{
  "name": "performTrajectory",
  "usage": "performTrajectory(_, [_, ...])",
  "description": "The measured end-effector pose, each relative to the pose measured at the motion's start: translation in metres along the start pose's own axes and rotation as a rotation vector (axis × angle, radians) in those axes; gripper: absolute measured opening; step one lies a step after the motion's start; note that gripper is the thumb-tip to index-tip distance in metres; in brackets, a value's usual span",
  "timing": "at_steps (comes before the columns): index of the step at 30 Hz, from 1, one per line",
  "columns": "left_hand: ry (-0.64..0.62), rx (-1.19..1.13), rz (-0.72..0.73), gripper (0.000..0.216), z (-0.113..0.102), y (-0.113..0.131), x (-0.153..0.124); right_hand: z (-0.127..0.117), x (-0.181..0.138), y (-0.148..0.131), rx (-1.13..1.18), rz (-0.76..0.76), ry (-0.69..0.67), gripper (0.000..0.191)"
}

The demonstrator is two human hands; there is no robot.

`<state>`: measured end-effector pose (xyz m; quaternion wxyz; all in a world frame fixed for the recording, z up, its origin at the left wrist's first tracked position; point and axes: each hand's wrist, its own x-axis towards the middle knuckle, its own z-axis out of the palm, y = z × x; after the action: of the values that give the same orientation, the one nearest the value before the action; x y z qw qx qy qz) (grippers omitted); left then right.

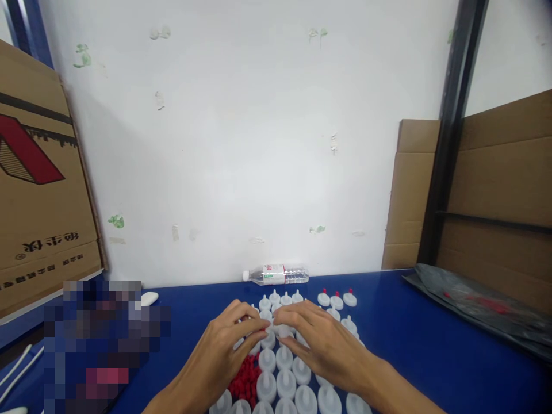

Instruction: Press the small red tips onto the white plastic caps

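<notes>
Many white nozzle caps [286,382] stand in rows on the blue table, spouts up. My left hand [224,339] is over the left side of the rows, thumb and forefinger pinched together. A bit of red, a small red tip [263,329], shows at its fingertips. My right hand [321,336] reaches in from the right, fingers curved and thumb apart. White caps show between and behind those fingers; I see no clear grip on one. Below my left hand lies a heap of small red tips [245,380] among the caps.
Three white caps with red tips [336,301] stand at the back right. A clear water bottle [278,275] lies by the wall. Cardboard boxes [38,230] rise at the left. A dark plastic bag [483,305] lies at the right. A blurred patch [103,345] hides the left.
</notes>
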<state>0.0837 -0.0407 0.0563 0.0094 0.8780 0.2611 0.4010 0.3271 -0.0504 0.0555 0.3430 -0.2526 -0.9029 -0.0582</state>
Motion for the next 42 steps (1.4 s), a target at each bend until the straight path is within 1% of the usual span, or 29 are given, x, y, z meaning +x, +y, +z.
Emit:
performTrajectory(5, [0.003, 0.030, -0.012, 0.021, 0.001, 0.000, -0.001, 0.001, 0.000, -0.004, 0.056, -0.031, 0.065, 0.021])
performTrajectory(8, [-0.005, 0.034, -0.040, 0.020, 0.003, -0.001, -0.002, 0.003, 0.000, -0.008, 0.093, -0.028, 0.080, 0.018])
performTrajectory(10, [-0.033, 0.039, -0.058, 0.022, 0.005, -0.001, -0.003, 0.004, -0.001, -0.009, 0.118, 0.005, 0.098, 0.016])
performTrajectory(13, [-0.094, 0.019, -0.092, 0.030, 0.006, 0.001, -0.004, 0.007, -0.001, -0.011, 0.161, 0.065, 0.128, 0.014])
performTrajectory(18, [-0.152, -0.078, -0.173, 0.035, 0.004, 0.009, -0.004, 0.009, 0.000, -0.015, 0.203, 0.039, 0.148, 0.012])
performTrajectory(20, [-0.157, -0.093, -0.188, 0.033, 0.003, 0.011, -0.003, 0.007, 0.001, -0.017, 0.200, 0.053, 0.127, 0.012])
performTrajectory(22, [-0.151, -0.075, -0.181, 0.029, 0.003, 0.012, -0.002, 0.005, 0.003, -0.017, 0.156, 0.063, 0.049, 0.013])
performTrajectory(24, [-0.129, -0.043, -0.154, 0.026, 0.003, 0.011, -0.001, 0.001, 0.005, -0.015, 0.063, 0.041, -0.043, 0.017])
performTrajectory(26, [-0.095, -0.001, -0.127, 0.026, 0.002, 0.009, -0.001, -0.006, 0.006, -0.007, -0.049, 0.034, -0.082, 0.022])
performTrajectory(28, [-0.071, 0.077, -0.100, 0.026, 0.000, 0.004, -0.001, -0.014, 0.006, 0.007, -0.117, 0.101, -0.041, 0.025])
performTrajectory(31, [-0.079, 0.225, -0.056, 0.024, -0.004, -0.005, -0.003, -0.026, 0.001, 0.036, -0.122, 0.342, 0.064, 0.029])
performTrajectory(32, [-0.088, 0.260, -0.045, 0.025, -0.005, -0.008, -0.004, -0.028, -0.001, 0.046, -0.129, 0.421, 0.074, 0.031])
performTrajectory(33, [-0.100, 0.283, -0.037, 0.025, -0.006, -0.011, -0.005, -0.030, -0.004, 0.055, -0.134, 0.464, 0.068, 0.034])
performTrajectory(37, [-0.131, 0.308, -0.032, 0.028, -0.006, -0.015, -0.006, -0.025, -0.019, 0.081, -0.118, 0.526, -0.036, 0.049])
performTrajectory(42, [-0.115, 0.294, -0.039, 0.028, -0.005, -0.015, -0.005, -0.011, -0.030, 0.090, -0.076, 0.579, -0.186, 0.058])
